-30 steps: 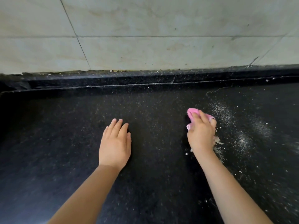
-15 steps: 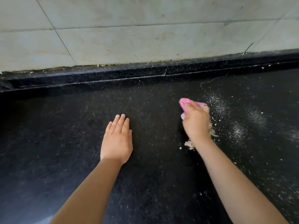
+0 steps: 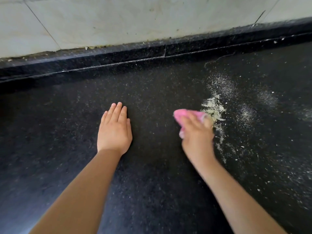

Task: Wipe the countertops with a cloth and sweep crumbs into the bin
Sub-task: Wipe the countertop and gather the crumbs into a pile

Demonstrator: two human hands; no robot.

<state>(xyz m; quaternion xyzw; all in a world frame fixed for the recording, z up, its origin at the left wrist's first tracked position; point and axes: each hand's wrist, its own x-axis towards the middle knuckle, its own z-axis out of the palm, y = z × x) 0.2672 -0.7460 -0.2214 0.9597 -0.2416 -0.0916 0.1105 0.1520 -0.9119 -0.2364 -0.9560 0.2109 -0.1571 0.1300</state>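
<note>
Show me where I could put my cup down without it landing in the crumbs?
The bare black countertop to the left of the flat left hand is free, and so is the strip between the two forearms. The messy part is right of the right hand and its pink cloth: the crumbs are piled and scattered there.

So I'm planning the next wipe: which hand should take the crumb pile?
Right hand: it holds the pink cloth beside the crumbs. Left hand lies flat, empty, farther away.

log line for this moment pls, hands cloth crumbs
left hand flat on counter | right hand presses pink cloth | crumbs piled right of cloth | bin not in view
</note>
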